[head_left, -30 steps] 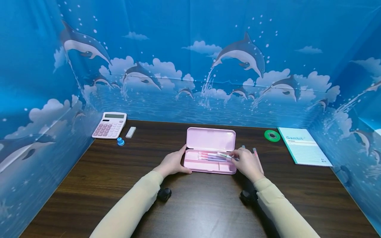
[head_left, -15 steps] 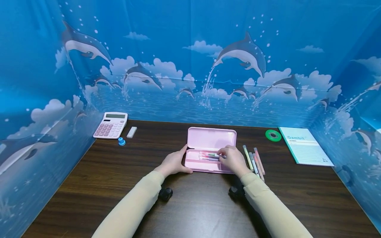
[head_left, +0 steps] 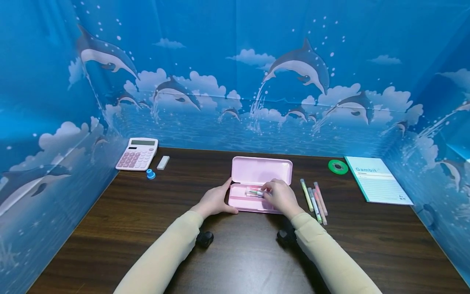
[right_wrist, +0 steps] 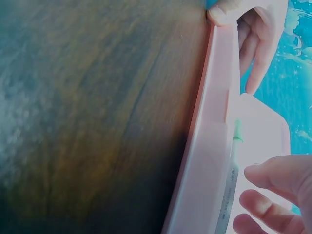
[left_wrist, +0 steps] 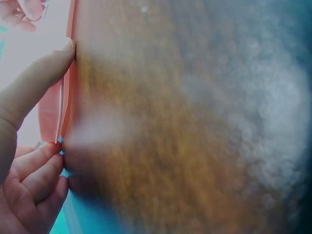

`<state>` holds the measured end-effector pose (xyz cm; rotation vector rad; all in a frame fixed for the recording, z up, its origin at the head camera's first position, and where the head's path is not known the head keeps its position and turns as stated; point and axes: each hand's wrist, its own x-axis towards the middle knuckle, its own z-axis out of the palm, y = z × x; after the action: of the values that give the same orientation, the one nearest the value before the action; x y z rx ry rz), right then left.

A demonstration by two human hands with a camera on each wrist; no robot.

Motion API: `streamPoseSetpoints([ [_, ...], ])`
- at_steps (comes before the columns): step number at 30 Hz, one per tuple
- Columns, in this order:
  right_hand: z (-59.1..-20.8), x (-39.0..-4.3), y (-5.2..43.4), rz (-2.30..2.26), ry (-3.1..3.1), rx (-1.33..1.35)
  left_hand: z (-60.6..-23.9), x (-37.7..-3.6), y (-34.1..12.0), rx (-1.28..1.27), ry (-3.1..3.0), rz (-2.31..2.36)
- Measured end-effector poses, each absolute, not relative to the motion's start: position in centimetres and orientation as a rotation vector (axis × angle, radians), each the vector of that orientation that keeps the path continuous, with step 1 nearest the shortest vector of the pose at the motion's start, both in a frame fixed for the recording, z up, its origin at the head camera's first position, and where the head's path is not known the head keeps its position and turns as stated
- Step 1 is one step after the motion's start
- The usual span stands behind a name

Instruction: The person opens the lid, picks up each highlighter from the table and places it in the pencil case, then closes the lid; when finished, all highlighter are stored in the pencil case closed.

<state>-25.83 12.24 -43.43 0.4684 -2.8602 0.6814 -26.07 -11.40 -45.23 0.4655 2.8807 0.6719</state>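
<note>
An open pink pencil case (head_left: 262, 170) lies mid-table with its lid (right_wrist: 265, 126) tipped back. My left hand (head_left: 214, 202) grips its left end, thumb (left_wrist: 29, 92) pressed on the edge and fingers curled round the corner. My right hand (head_left: 280, 196) is over the tray and pinches a green-tipped pen (head_left: 254, 192) that lies low among the pens in the case. The same pen (right_wrist: 229, 190) runs along the tray wall in the right wrist view, beside my right fingers (right_wrist: 273, 178). Three more pens (head_left: 313, 197) lie on the table just right of the case.
A pink calculator (head_left: 137, 154), a white eraser (head_left: 162, 162) and a small blue object (head_left: 150, 174) sit at the back left. A green tape roll (head_left: 338, 166) and a teal-edged notebook (head_left: 378, 179) lie at the back right. Blue dolphin-print walls (head_left: 235, 81) enclose the dark wooden table (head_left: 238, 253).
My right hand has carried the green-tipped pen leftward from the case's right end into the tray, uncovering the pens on the table. My left hand has stayed on the case.
</note>
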Motion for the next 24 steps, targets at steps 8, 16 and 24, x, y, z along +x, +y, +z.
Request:
streamPoseSetpoints([
  [8, -43.2, -25.5, 13.4, 0.697, -2.851, 0.437, -45.0, -26.0, -11.3, 0.456, 2.881, 0.676],
  [16, -43.2, -25.1, 15.5, 0.775, -2.81, 0.398, -45.0, -26.1, -11.2, 0.45, 2.882, 0.66],
  [24, -43.4, -24.4, 18.4, 0.78, -2.804, 0.336, -44.8, -25.9, -11.2, 0.454, 2.876, 0.653],
])
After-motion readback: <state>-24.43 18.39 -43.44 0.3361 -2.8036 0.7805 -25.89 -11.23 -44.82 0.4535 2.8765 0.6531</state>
